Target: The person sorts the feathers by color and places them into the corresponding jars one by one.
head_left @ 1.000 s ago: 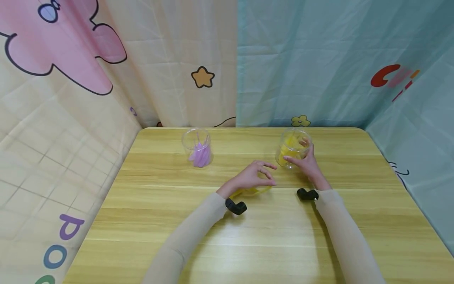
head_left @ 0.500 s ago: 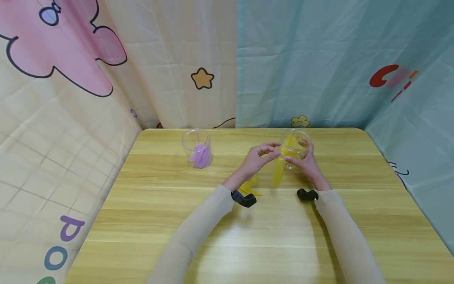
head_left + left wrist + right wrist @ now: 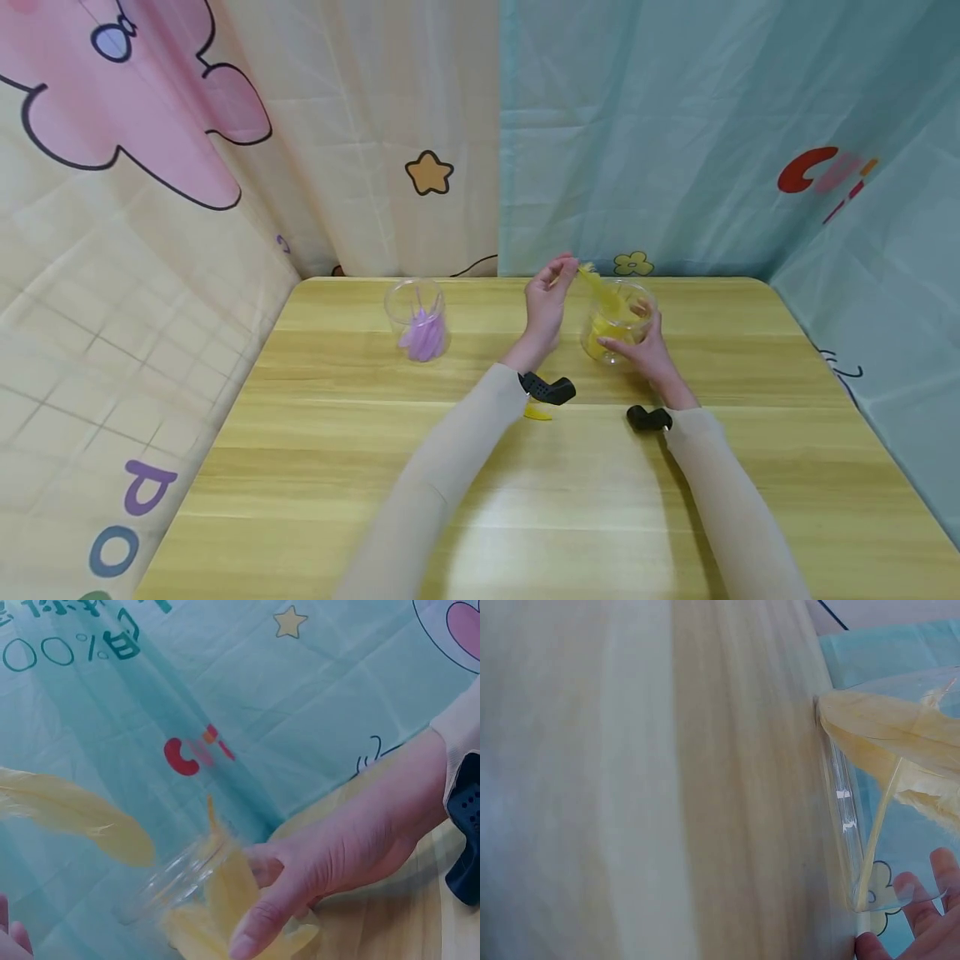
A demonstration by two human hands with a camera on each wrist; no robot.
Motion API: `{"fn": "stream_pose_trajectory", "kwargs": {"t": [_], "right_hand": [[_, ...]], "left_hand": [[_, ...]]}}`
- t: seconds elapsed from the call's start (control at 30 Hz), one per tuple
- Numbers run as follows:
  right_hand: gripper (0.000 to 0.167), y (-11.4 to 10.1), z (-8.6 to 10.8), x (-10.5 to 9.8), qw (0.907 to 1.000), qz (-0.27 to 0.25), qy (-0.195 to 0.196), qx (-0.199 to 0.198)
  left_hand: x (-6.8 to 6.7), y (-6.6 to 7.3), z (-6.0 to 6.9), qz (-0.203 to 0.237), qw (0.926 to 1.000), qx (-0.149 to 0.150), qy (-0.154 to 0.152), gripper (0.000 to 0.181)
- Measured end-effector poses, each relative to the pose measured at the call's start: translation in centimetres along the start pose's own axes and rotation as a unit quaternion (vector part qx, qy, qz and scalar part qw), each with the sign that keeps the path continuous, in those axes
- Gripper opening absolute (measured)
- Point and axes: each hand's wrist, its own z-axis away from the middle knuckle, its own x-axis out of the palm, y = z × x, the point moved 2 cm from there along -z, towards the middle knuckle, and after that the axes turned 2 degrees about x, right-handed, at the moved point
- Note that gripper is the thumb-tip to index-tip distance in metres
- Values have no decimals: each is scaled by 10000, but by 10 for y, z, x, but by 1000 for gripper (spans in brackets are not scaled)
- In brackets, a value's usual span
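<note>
My left hand pinches the end of a yellow feather beside a clear cup. The feather slants down toward the cup's rim; in the left wrist view, the feather's broad part hangs to the left of the rim. My right hand grips the cup round its right side, thumb in front. Inside stand several yellow feathers, quills visible through the wall. On the table, a loose yellow feather lies partly hidden under my left wrist.
A second clear cup stands at the back left, holding several purple feathers. The wooden table meets printed curtains along its back edge. Both wrists wear black camera mounts.
My left hand has picked a yellow feather up from the table and carried it up and away to the cup's rim. My right hand has stayed on the cup.
</note>
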Motion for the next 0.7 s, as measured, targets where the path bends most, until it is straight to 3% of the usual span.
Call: {"fn": "stream_pose_trajectory", "kwargs": {"t": [0.17, 0.3, 0.5, 0.7], "right_hand": [[101, -1, 0, 1, 10000, 6, -7, 55], [102, -11, 5, 1, 9998, -58, -92, 182], [98, -28, 13, 3, 9998, -68, -139, 138], [99, -31, 15, 3, 9998, -59, -159, 115]], "left_hand": [[5, -30, -13, 40, 9996, 38, 282, 27], [8, -48, -13, -90, 9993, -119, 335, 28], [7, -61, -8, -876, 9958, -261, 32, 29], [0, -66, -3, -1746, 9834, -226, -428, 32]]}}
